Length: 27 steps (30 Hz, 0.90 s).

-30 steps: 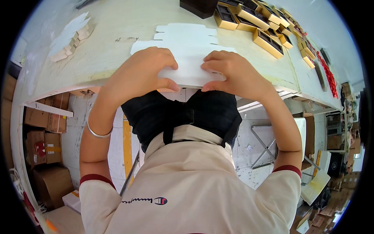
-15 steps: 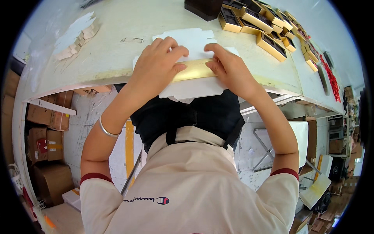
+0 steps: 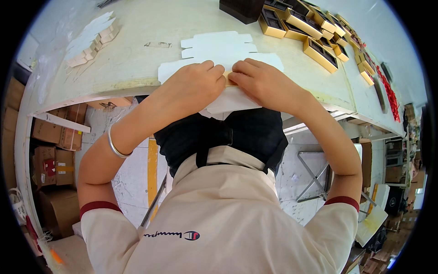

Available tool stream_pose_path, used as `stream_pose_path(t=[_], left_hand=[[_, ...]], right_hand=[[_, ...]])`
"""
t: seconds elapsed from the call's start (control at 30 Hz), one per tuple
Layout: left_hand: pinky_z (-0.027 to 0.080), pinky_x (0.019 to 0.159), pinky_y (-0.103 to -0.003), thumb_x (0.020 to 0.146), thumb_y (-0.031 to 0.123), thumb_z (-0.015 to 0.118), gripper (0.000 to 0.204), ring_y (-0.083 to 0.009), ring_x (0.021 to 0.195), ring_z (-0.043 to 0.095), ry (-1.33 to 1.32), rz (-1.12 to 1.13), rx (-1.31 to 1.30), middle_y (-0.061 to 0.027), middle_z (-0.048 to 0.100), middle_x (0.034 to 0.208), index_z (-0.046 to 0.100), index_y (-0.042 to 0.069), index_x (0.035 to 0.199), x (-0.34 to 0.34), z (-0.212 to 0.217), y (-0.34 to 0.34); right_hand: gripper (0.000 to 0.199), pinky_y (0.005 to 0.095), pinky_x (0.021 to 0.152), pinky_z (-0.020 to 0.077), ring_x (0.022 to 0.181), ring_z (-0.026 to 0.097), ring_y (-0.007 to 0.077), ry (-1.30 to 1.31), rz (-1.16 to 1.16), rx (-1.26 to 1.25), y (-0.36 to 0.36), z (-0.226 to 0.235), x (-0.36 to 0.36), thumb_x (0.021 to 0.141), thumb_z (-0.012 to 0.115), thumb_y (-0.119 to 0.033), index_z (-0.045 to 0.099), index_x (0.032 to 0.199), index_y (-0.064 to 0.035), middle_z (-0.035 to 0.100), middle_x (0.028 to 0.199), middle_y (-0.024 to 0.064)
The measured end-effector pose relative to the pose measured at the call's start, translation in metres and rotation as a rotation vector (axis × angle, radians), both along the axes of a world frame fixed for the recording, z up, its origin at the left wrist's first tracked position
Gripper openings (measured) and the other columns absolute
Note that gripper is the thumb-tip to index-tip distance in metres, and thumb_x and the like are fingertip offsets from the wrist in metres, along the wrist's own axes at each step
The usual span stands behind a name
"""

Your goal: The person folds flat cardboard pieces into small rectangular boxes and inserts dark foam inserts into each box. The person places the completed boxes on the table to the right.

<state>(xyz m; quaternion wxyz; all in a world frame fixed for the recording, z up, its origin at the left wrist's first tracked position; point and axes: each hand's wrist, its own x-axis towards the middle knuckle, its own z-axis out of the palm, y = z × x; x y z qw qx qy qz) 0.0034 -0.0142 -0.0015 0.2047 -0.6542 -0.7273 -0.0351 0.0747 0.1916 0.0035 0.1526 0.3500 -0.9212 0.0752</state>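
Observation:
A flat cardboard box blank (image 3: 219,48), white on its upper face, lies at the table's near edge, with its notched flaps spread toward the far side. Its near panel hangs over the edge above my lap. With curled fingers, my left hand (image 3: 203,82) grips the blank along a crease near the middle. My right hand (image 3: 262,84) pinches the same crease just to the right, the fingertips of both hands almost meeting. A small gold patch of the blank shows between them. Both thumbs are largely hidden.
Stacked white blanks (image 3: 91,41) lie at the far left of the table (image 3: 132,55). Gold boxes with dark inserts (image 3: 320,55) are heaped at the far right, beside a dark brown box (image 3: 242,10). Red ribbon-like material (image 3: 387,91) lies farther right. A folding stool (image 3: 312,178) stands below.
My hands have come together at the middle of the blank, and my fingers have curled closed. The gold strip seen between them is now mostly covered; my elbows have spread outward.

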Motion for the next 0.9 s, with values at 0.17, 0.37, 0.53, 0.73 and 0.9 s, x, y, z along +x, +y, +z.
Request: stream_pose_path(t=[0.17,0.37,0.53,0.73,0.9], left_hand=[[0.048,0.068,-0.035,0.081,0.009,0.055,0.009,-0.0262,0.079,0.057,-0.179,0.023,0.088,-0.0102,0.056,0.084,0.057,0.002,0.085,-0.012,-0.002,0.001],[0.045,0.069,-0.04,0.089,0.019,0.051,0.017,-0.031,0.079,0.056,-0.403,0.309,0.069,-0.0138,0.058,0.083,0.057,0.003,0.089,-0.024,-0.002,0.01],[0.043,0.071,-0.04,0.09,0.022,0.049,0.021,-0.0317,0.081,0.054,-0.395,0.33,0.126,-0.0135,0.057,0.081,0.056,0.002,0.087,-0.025,-0.01,0.0],[0.042,0.074,-0.04,0.087,0.02,0.055,0.017,-0.0305,0.082,0.053,-0.416,0.378,0.062,-0.011,0.056,0.08,0.056,0.003,0.088,-0.027,-0.006,0.003],[0.044,0.065,-0.034,0.078,0.026,0.067,0.025,-0.026,0.076,0.055,-0.19,0.23,0.618,-0.0076,0.055,0.083,0.058,0.006,0.091,-0.001,0.021,0.008]], right_hand=[[0.009,0.0375,0.073,0.0466,0.084,0.056,0.0293,-0.069,-0.021,-0.144,-0.002,0.004,-0.006,0.081,0.057,-0.007,0.061,0.087,-0.0001,0.057,0.088,0.0127],[0.015,0.0361,0.073,0.045,0.079,0.055,0.0334,-0.465,-0.343,-0.07,-0.01,0.024,-0.037,0.082,0.06,-0.009,0.061,0.091,0.0036,0.061,0.082,0.0192],[0.018,0.0345,0.075,0.0451,0.08,0.057,0.0315,-0.445,-0.387,-0.148,0.013,0.02,-0.025,0.082,0.061,-0.01,0.062,0.095,0.0028,0.061,0.086,0.0198],[0.019,0.0342,0.073,0.0451,0.077,0.056,0.0286,-0.395,-0.414,-0.173,0.023,0.014,-0.016,0.08,0.064,-0.011,0.062,0.093,0.0031,0.061,0.084,0.0176],[0.018,0.0309,0.059,0.0401,0.06,0.045,0.0214,-0.319,-0.37,-0.299,0.027,0.034,-0.012,0.08,0.064,-0.01,0.059,0.084,0.006,0.055,0.068,0.0139]])
